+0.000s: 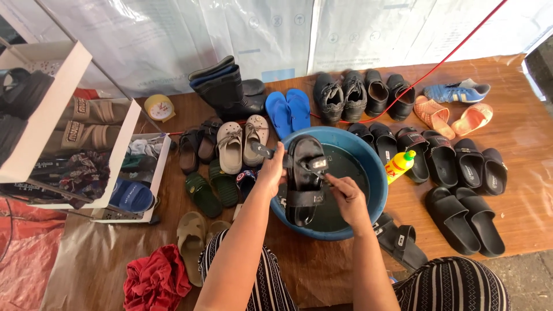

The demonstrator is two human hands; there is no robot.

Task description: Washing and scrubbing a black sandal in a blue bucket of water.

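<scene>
left hand grips black sandal over blue basin; right hand closed on a small item against the sandal, cannot tell what. shoes crowd the basin rim on the surface, yellow bottle just beside its right edge.

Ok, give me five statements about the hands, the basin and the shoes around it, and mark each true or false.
1. The left hand holds a black sandal over the blue basin. True.
2. The basin is dry. False: dark water sits in it.
3. The right hand is at the sandal's strap, apparently with a small tool that is too small to identify. True.
4. The yellow bottle stands inside the basin. False: it stands outside, beside the rim.
5. The blue flip-flops lie in the white rack. False: they lie on the brown surface beyond the basin.
</scene>
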